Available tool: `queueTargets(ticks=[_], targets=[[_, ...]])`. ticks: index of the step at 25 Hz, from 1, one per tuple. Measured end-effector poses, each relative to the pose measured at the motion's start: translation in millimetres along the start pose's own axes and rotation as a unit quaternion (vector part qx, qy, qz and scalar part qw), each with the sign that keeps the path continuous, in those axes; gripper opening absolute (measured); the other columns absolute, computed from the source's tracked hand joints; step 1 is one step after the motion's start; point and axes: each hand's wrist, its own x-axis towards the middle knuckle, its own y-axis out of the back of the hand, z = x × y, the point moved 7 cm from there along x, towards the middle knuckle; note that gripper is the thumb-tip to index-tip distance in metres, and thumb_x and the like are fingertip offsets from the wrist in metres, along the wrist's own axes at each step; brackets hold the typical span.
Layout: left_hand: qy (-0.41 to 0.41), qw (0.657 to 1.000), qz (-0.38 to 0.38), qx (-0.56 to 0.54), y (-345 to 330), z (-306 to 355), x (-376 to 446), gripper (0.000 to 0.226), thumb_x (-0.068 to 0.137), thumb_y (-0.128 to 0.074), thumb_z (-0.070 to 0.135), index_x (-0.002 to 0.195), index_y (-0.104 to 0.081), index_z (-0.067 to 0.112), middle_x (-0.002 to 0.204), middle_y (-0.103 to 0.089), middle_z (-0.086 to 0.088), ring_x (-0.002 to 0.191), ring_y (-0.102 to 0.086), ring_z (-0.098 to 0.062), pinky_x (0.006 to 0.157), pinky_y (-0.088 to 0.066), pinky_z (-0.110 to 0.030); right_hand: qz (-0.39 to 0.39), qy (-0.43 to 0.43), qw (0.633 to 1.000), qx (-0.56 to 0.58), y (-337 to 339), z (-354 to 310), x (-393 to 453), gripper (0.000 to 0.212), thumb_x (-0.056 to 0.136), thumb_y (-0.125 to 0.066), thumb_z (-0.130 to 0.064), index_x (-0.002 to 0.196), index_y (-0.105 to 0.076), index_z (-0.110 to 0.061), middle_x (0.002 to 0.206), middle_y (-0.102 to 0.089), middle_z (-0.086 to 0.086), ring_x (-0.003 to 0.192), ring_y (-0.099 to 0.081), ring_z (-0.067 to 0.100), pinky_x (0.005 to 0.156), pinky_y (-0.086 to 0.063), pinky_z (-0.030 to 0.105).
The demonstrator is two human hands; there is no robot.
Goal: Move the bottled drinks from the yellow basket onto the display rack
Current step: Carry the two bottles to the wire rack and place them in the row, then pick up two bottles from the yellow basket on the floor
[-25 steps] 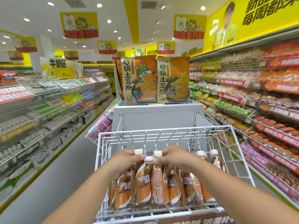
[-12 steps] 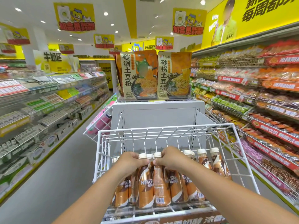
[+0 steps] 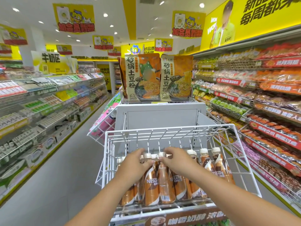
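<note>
Several brown Nescafe bottled drinks [image 3: 151, 185] with cream caps stand upright in a tight group on the floor of the white wire display rack [image 3: 171, 129]. My left hand [image 3: 135, 165] grips the necks of the bottles at the left of the group, thumb beside a cap. Beside it, my right hand [image 3: 175, 162] holds the necks of the middle bottles [image 3: 166, 186], fingers over their tops. More of the same bottles [image 3: 218, 162] stand untouched at the right side of the rack. The yellow basket is not in view.
Behind the rack rises a grey panel [image 3: 159, 115] topped by two large noodle packs [image 3: 158, 79]. Stocked store shelves run along the left [image 3: 48, 111] and the right [image 3: 260, 103]. A grey floor aisle [image 3: 65, 168] lies to the left of the rack.
Both hands have moved a little deeper into the rack with the bottles they hold, which now stand close against the rest of the group.
</note>
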Motion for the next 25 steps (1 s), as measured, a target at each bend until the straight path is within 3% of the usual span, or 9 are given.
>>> queueTargets(ticks=[4,8,10,15,22,25], targets=[[-0.086,0.991,0.004,0.103,1,5,-11,0.068,0.096,-0.058,0.057,0.155,-0.037,0.030,0.162,-0.036,0.006,0.149,-0.033,-0.014,0.119,-0.032,-0.035,0.035,0.043,0.997,-0.059,2,-5,-23,0.053,0.102,-0.057,-0.046,0.150,-0.051,-0.024,0.152,-0.054,-0.003,0.137,-0.052,0.017,0.114,-0.043,0.036],[-0.141,0.967,0.002,0.213,-1,4,-20,0.074,0.099,-0.047,0.061,0.161,-0.021,0.031,0.171,-0.010,-0.001,0.158,-0.008,-0.023,0.126,-0.018,-0.044,0.034,0.058,0.976,-0.205,-10,-3,-47,0.068,0.104,-0.047,-0.051,0.163,-0.023,-0.025,0.172,-0.014,-0.005,0.159,-0.003,0.018,0.127,-0.011,0.042],[-0.161,0.955,0.008,0.250,-4,5,-25,0.074,0.100,-0.042,0.063,0.162,-0.015,0.032,0.172,0.000,-0.003,0.158,0.002,-0.026,0.127,-0.009,-0.046,0.033,0.043,0.961,-0.269,-16,5,-58,0.073,0.105,-0.041,-0.055,0.165,-0.010,-0.027,0.173,0.000,-0.004,0.159,0.010,0.019,0.128,-0.007,0.046],[-0.203,0.937,0.019,0.285,-11,8,-45,0.073,0.101,-0.035,0.062,0.163,-0.010,0.031,0.171,0.012,-0.004,0.157,0.014,-0.027,0.125,0.008,-0.047,0.050,0.007,0.937,-0.347,-13,17,-81,0.075,0.104,-0.025,-0.064,0.165,0.000,-0.027,0.172,0.014,-0.001,0.158,0.017,0.024,0.130,0.001,0.047],[-0.217,0.917,0.004,0.335,-33,46,-100,0.080,0.092,-0.003,0.071,0.162,-0.001,0.032,0.170,0.013,-0.005,0.156,0.017,-0.027,0.126,0.005,-0.051,0.090,-0.008,0.934,-0.346,13,41,-146,0.074,0.104,-0.019,-0.065,0.164,0.006,-0.031,0.169,0.025,-0.003,0.155,0.026,0.024,0.129,0.001,0.050],[-0.222,0.914,-0.001,0.338,-50,82,-130,0.075,0.098,-0.011,0.071,0.162,0.005,0.034,0.165,0.026,-0.003,0.154,0.023,-0.026,0.126,0.007,-0.051,0.101,-0.017,0.932,-0.349,41,64,-184,0.073,0.104,-0.017,-0.064,0.164,0.008,-0.031,0.170,0.024,0.000,0.156,0.024,0.025,0.129,0.005,0.047]])
